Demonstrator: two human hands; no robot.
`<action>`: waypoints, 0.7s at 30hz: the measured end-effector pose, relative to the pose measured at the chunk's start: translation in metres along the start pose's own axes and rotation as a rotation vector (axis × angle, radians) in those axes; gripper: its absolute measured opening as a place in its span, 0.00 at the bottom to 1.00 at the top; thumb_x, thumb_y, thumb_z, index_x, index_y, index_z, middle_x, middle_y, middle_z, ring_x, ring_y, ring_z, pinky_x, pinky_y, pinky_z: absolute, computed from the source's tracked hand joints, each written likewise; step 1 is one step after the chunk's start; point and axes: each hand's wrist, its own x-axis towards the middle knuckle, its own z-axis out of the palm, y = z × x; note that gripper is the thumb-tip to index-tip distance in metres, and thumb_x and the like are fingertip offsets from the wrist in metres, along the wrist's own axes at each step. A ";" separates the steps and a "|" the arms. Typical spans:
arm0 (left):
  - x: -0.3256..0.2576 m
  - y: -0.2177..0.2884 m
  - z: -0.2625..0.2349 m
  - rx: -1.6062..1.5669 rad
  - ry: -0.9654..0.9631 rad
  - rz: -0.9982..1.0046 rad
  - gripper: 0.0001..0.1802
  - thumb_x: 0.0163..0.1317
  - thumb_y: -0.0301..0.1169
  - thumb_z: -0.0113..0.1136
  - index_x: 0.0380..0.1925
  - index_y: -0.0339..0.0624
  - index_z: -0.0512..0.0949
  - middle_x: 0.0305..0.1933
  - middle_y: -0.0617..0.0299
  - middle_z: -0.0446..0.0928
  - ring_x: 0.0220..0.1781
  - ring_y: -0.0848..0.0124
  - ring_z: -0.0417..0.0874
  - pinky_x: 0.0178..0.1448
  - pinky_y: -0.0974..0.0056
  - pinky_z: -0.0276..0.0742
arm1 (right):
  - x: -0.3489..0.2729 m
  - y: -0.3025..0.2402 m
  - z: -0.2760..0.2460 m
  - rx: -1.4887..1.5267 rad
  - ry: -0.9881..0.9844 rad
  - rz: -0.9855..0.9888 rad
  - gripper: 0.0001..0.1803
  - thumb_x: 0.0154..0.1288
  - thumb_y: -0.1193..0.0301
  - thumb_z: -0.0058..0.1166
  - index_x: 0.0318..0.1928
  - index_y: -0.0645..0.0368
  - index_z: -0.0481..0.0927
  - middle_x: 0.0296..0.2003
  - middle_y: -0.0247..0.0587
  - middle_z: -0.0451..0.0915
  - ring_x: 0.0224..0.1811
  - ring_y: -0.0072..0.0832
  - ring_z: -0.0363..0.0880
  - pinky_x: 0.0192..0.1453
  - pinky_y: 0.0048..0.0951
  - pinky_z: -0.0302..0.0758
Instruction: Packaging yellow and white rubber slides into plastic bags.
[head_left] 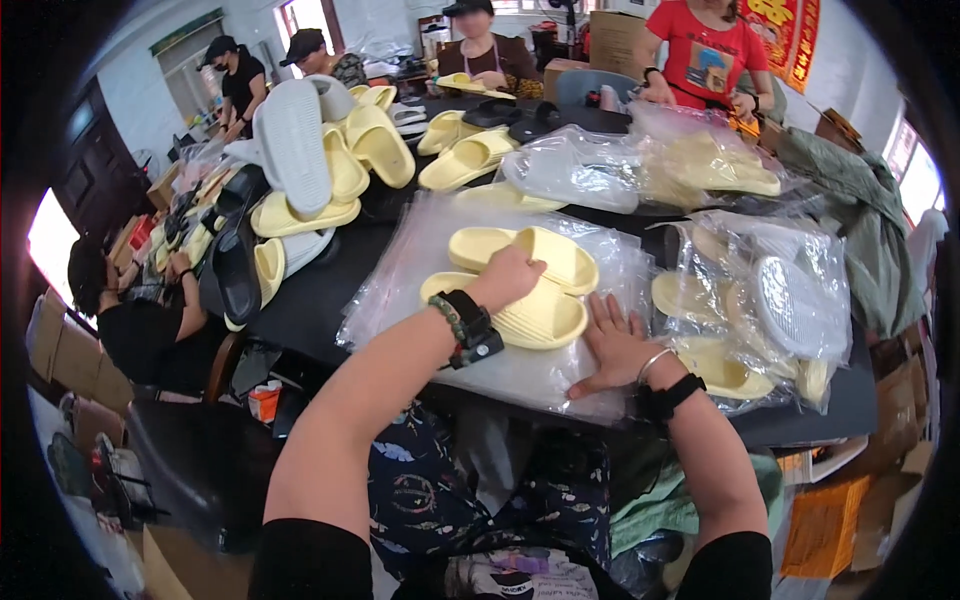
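Black, white and yellow slippers (290, 150) lie in a loose heap between ten and eleven o'clock on the dark table (310, 315). Clear plastic bags (392, 288) are stacked flat at the clock's centre, with a yellow pair (545, 320) on top. The left hand (508, 276) is clamped on that pair, fingers curled in. Toward four o'clock, the right hand (618, 352) lies palm down on the bags, fingers spread apart, just beside the pair. At three o'clock, bagged slippers (793, 302) lie near it.
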 end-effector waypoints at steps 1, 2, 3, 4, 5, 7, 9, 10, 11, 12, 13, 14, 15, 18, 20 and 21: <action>0.002 -0.006 -0.007 0.137 0.031 0.043 0.23 0.62 0.43 0.59 0.30 0.27 0.80 0.28 0.44 0.81 0.33 0.56 0.83 0.41 0.55 0.75 | -0.002 0.002 0.000 -0.006 -0.004 -0.003 0.74 0.36 0.24 0.58 0.76 0.54 0.43 0.75 0.58 0.33 0.78 0.54 0.23 0.76 0.58 0.28; -0.001 -0.016 -0.018 0.097 0.046 0.018 0.23 0.61 0.44 0.59 0.30 0.28 0.81 0.29 0.42 0.80 0.34 0.51 0.82 0.42 0.54 0.75 | -0.002 0.003 -0.001 -0.003 -0.020 0.009 0.75 0.36 0.25 0.58 0.75 0.56 0.40 0.75 0.58 0.31 0.78 0.53 0.23 0.76 0.58 0.28; 0.000 -0.025 -0.028 0.175 0.066 0.020 0.23 0.61 0.43 0.59 0.31 0.28 0.81 0.29 0.44 0.81 0.34 0.54 0.83 0.42 0.56 0.76 | -0.002 0.004 -0.001 0.002 -0.035 0.023 0.77 0.36 0.25 0.59 0.75 0.59 0.36 0.75 0.58 0.30 0.78 0.53 0.22 0.76 0.58 0.29; 0.000 -0.047 -0.040 0.120 0.093 -0.015 0.23 0.61 0.43 0.59 0.32 0.27 0.81 0.29 0.46 0.82 0.34 0.58 0.84 0.42 0.58 0.76 | 0.000 0.000 -0.004 0.001 -0.034 0.010 0.77 0.36 0.25 0.59 0.75 0.59 0.36 0.75 0.58 0.30 0.78 0.53 0.22 0.76 0.58 0.29; -0.004 -0.057 -0.051 0.045 0.123 -0.111 0.23 0.61 0.43 0.60 0.35 0.26 0.82 0.30 0.48 0.83 0.33 0.62 0.84 0.42 0.60 0.77 | 0.001 0.000 -0.004 -0.007 -0.045 0.009 0.77 0.36 0.25 0.59 0.75 0.59 0.35 0.75 0.58 0.29 0.78 0.53 0.22 0.76 0.58 0.29; -0.009 -0.071 -0.073 0.064 0.154 -0.128 0.23 0.61 0.44 0.59 0.32 0.30 0.82 0.31 0.41 0.82 0.36 0.51 0.84 0.44 0.54 0.77 | -0.001 0.002 -0.006 -0.018 -0.058 0.022 0.77 0.37 0.26 0.59 0.75 0.59 0.34 0.75 0.58 0.29 0.78 0.53 0.22 0.76 0.58 0.30; -0.013 -0.111 -0.100 0.142 0.234 -0.201 0.20 0.62 0.42 0.60 0.35 0.31 0.83 0.32 0.46 0.83 0.34 0.56 0.85 0.42 0.58 0.77 | 0.003 -0.005 -0.010 -0.023 -0.054 -0.007 0.77 0.36 0.25 0.59 0.75 0.60 0.35 0.75 0.59 0.29 0.78 0.53 0.22 0.76 0.58 0.30; -0.015 -0.114 -0.102 0.140 0.242 -0.205 0.20 0.62 0.42 0.60 0.35 0.31 0.83 0.32 0.46 0.83 0.34 0.56 0.85 0.42 0.58 0.77 | 0.003 -0.004 -0.010 -0.030 -0.054 -0.013 0.77 0.36 0.25 0.59 0.75 0.60 0.35 0.75 0.59 0.29 0.78 0.53 0.22 0.76 0.58 0.30; -0.019 -0.117 -0.105 -0.107 0.225 -0.270 0.19 0.62 0.41 0.61 0.37 0.32 0.83 0.33 0.50 0.84 0.33 0.60 0.85 0.41 0.59 0.77 | 0.002 -0.002 -0.009 -0.032 -0.051 -0.002 0.78 0.37 0.25 0.59 0.75 0.60 0.35 0.75 0.60 0.29 0.78 0.54 0.22 0.76 0.58 0.30; -0.024 -0.121 -0.110 -0.355 0.209 -0.330 0.17 0.62 0.39 0.61 0.40 0.34 0.83 0.34 0.53 0.84 0.33 0.64 0.84 0.40 0.61 0.77 | 0.001 -0.001 -0.009 -0.037 -0.048 0.005 0.78 0.37 0.25 0.58 0.75 0.60 0.35 0.75 0.61 0.29 0.78 0.55 0.22 0.76 0.59 0.30; -0.030 -0.125 -0.114 -0.350 0.241 -0.340 0.17 0.62 0.39 0.61 0.40 0.34 0.83 0.34 0.53 0.84 0.33 0.64 0.84 0.40 0.61 0.77 | 0.002 -0.003 -0.009 -0.047 -0.042 -0.026 0.78 0.37 0.25 0.58 0.75 0.60 0.35 0.75 0.61 0.29 0.78 0.55 0.22 0.76 0.59 0.30; -0.035 -0.127 -0.114 -0.349 0.245 -0.289 0.17 0.62 0.38 0.61 0.42 0.35 0.82 0.35 0.55 0.84 0.33 0.66 0.84 0.40 0.62 0.77 | 0.003 -0.006 -0.011 -0.035 -0.065 -0.015 0.78 0.37 0.24 0.58 0.75 0.61 0.35 0.74 0.63 0.29 0.77 0.56 0.22 0.75 0.60 0.30; -0.041 -0.129 -0.117 -0.345 0.251 -0.238 0.16 0.63 0.37 0.62 0.43 0.35 0.82 0.35 0.58 0.84 0.34 0.69 0.84 0.40 0.64 0.77 | 0.005 -0.008 -0.011 -0.025 -0.088 -0.007 0.78 0.37 0.24 0.58 0.75 0.61 0.35 0.74 0.64 0.29 0.77 0.57 0.21 0.75 0.61 0.30; -0.058 -0.088 -0.125 -0.357 0.180 -0.104 0.19 0.65 0.35 0.60 0.46 0.29 0.79 0.39 0.58 0.83 0.40 0.75 0.81 0.44 0.69 0.76 | 0.002 0.004 -0.001 -0.018 -0.079 0.021 0.78 0.37 0.25 0.59 0.75 0.61 0.33 0.74 0.64 0.28 0.77 0.57 0.21 0.74 0.61 0.29; -0.076 -0.069 -0.159 -0.205 0.184 -0.142 0.20 0.64 0.37 0.61 0.46 0.28 0.79 0.40 0.57 0.83 0.40 0.75 0.80 0.45 0.69 0.75 | 0.000 -0.003 -0.004 0.003 -0.082 0.014 0.78 0.37 0.26 0.60 0.75 0.61 0.34 0.74 0.64 0.28 0.77 0.57 0.20 0.74 0.61 0.29; -0.084 -0.056 -0.177 -0.058 0.153 -0.180 0.22 0.63 0.39 0.62 0.46 0.28 0.79 0.41 0.56 0.82 0.41 0.75 0.80 0.46 0.68 0.74 | 0.001 -0.006 -0.005 0.014 -0.088 0.010 0.78 0.37 0.27 0.61 0.75 0.61 0.34 0.74 0.64 0.28 0.77 0.57 0.20 0.74 0.61 0.29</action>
